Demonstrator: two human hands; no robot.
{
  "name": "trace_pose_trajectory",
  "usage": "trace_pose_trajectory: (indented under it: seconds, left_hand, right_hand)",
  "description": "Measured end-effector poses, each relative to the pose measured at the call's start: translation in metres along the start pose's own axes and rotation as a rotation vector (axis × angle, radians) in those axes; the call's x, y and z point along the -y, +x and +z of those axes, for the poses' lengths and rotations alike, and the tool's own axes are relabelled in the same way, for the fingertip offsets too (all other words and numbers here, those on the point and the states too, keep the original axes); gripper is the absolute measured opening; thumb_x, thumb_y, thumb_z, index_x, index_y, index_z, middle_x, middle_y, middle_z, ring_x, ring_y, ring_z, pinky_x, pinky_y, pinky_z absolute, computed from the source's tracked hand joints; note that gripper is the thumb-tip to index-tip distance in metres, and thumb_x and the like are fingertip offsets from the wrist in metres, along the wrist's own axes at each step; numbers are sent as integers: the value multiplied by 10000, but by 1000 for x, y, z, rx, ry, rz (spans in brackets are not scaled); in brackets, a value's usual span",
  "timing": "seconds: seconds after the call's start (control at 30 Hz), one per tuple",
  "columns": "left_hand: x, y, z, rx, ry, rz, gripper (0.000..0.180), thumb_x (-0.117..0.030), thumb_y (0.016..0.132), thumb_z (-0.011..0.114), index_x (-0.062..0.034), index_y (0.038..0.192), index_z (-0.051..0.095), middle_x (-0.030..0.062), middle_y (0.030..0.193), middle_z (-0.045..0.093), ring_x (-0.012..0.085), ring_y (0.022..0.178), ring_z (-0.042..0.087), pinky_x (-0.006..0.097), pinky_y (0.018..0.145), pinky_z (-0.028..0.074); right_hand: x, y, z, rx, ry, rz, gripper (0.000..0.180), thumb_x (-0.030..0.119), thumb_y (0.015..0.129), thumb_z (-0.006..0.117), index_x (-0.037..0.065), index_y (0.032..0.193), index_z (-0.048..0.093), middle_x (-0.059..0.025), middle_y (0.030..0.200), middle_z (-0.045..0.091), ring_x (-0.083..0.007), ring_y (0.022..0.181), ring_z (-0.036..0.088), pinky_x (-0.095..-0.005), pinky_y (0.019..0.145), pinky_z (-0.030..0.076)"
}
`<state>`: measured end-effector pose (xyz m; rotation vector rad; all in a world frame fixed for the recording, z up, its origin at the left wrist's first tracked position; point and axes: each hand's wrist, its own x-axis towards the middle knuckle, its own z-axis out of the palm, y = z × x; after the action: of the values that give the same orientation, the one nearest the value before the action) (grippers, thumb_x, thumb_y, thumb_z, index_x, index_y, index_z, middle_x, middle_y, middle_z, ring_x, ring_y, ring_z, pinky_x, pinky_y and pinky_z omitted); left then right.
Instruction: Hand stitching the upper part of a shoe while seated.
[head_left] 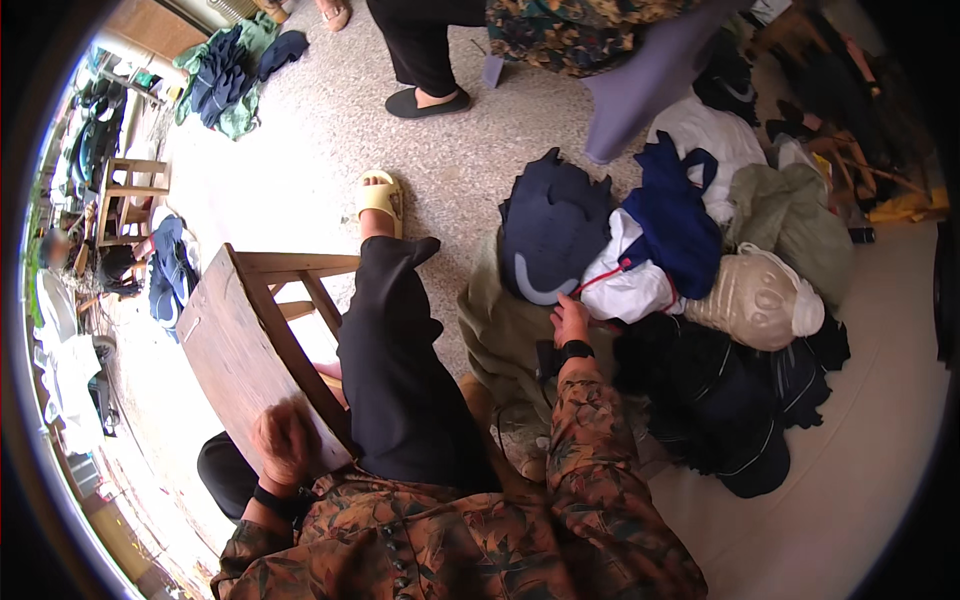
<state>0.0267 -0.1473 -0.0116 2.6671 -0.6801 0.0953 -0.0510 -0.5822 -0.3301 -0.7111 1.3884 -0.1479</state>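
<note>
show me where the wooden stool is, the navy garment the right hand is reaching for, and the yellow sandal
wooden stool (pixel 235 345), head view, on its flat seat.
navy garment (pixel 555 225), head view, on its upper folds.
yellow sandal (pixel 381 197), head view, on its strap.

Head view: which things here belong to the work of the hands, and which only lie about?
In hand:
- left hand resting on wooden stool
- right hand touching dark blue garment on clothes pile

Lying about:
- green-blue clothes heap
- small wooden frame
- another person's black shoe
</note>
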Motion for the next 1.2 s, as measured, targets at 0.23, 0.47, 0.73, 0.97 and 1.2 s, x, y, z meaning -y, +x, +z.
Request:
trace_pose_trajectory:
  seconds: [0.23, 0.47, 0.73, 0.97, 1.2]
  left_hand:
    - [-2, -1, -11, 7, 37, 29, 179, 70, 700, 555, -47, 825, 505, 123, 666, 523, 319, 554, 524, 392, 528, 413]
    - [-1, 6, -5, 19, -20, 42, 212, 77, 667, 561, -57, 821, 503, 105, 634, 491, 299, 526, 497, 382, 507, 388]
    - [-6, 11, -8, 5, -35, 44, 199, 65, 667, 591, -62, 797, 509, 77, 603, 450, 270, 495, 460, 373, 494, 364]
    - [-5, 12, -6, 25, -35, 52, 207, 68, 660, 594, -60, 799, 507, 79, 602, 451, 270, 493, 459, 373, 492, 362]
    - [-5, 9, -10, 51, -5, 42, 225, 71, 654, 587, -57, 815, 496, 88, 612, 460, 273, 492, 459, 373, 490, 367]
  right_hand:
    - [-8, 18, 50, -180, -30, 77, 537, 248, 724, 786, 49, 1162, 548, -155, 1124, 540, -287, 1040, 502, -446, 787, 490]
    - [-10, 47, 27, -408, -600, -534, 189, 170, 759, 654, -13, 759, 606, -129, 723, 595, -259, 621, 555, -367, 651, 463]
    - [167, -67, 79, -274, -631, -1411, 152, 30, 797, 550, -5, 695, 444, -145, 663, 454, -303, 621, 458, -398, 584, 382]
    - [135, -66, 109, -202, -1231, -1477, 68, 59, 755, 583, 37, 760, 519, -146, 744, 539, -349, 782, 561, -451, 675, 475]
    - [23, 10, 79, -287, -886, -921, 304, 181, 770, 689, -8, 975, 568, -234, 933, 631, -413, 840, 605, -447, 782, 489]
